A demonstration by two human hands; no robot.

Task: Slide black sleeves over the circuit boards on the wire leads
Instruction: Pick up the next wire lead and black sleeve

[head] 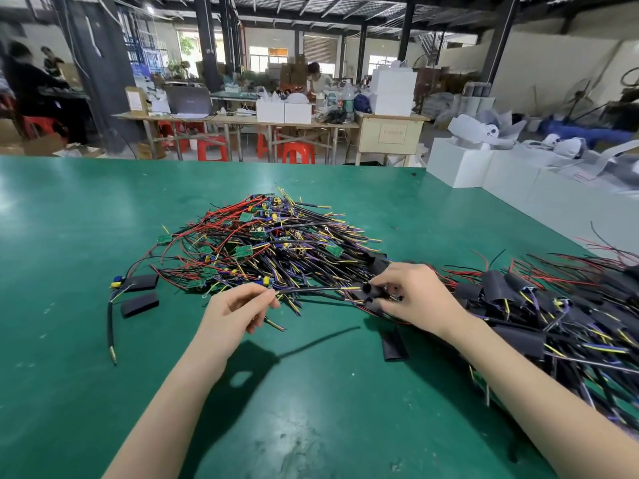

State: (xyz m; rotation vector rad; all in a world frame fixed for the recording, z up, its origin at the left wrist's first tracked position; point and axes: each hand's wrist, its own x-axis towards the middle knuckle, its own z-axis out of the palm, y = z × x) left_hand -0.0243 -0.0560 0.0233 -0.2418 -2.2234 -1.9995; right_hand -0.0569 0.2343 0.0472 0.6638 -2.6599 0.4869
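The right hand (411, 295) covers most of the black sleeve (371, 290) it pinches, so any board inside cannot be seen. The heap of sleeved black leads (553, 316) runs off the right edge. Background workers are blurred.

No text can be read. The cream cabinet (390, 137) across the aisle bears a pale label with faint characters, too blurred to make out. A cardboard box (136, 100) on the far bench carries a white sticker, and a bottle (349, 104) a green label; both are illegible.
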